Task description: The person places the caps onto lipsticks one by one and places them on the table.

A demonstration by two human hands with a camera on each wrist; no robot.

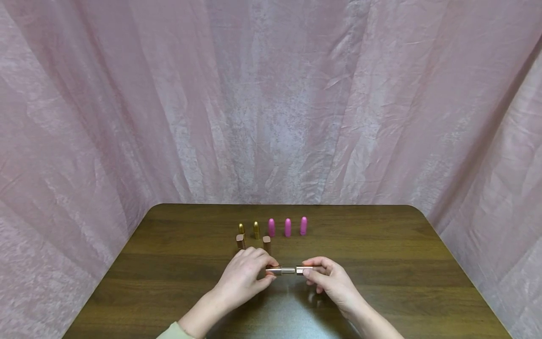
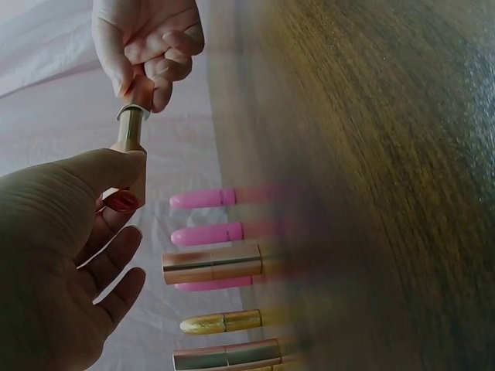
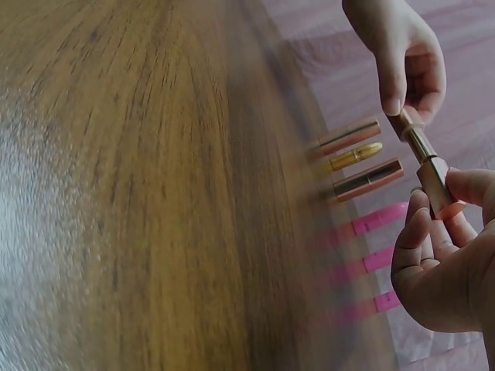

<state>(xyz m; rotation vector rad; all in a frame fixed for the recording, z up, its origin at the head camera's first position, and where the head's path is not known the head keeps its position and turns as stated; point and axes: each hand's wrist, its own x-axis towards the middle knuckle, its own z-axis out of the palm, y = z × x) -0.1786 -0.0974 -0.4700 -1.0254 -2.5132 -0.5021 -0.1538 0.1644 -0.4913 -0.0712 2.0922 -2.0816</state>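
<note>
Between both hands a rose-gold lipstick tube lies sideways above the table, in two parts. My left hand (image 1: 245,273) pinches the lipstick base (image 1: 274,270) between thumb and fingers, and its gold inner collar (image 1: 289,270) points to the right. My right hand (image 1: 332,282) pinches the shiny lipstick cap (image 1: 300,270) by thumb and fingertips, its near end right at the collar's tip. In the right wrist view the collar (image 3: 420,144) lines up with the cap (image 3: 435,182). Two closed rose-gold lipsticks stand beyond the left hand, one at left (image 1: 240,241) and one at right (image 1: 266,242).
Behind those stand two gold bullet-shaped tubes, one at left (image 1: 241,229) and one at right (image 1: 256,230). Three pink bullet-shaped tubes (image 1: 288,227) continue the row rightward. The brown wooden table (image 1: 381,245) has rounded far corners, with a pink curtain (image 1: 271,117) hanging behind.
</note>
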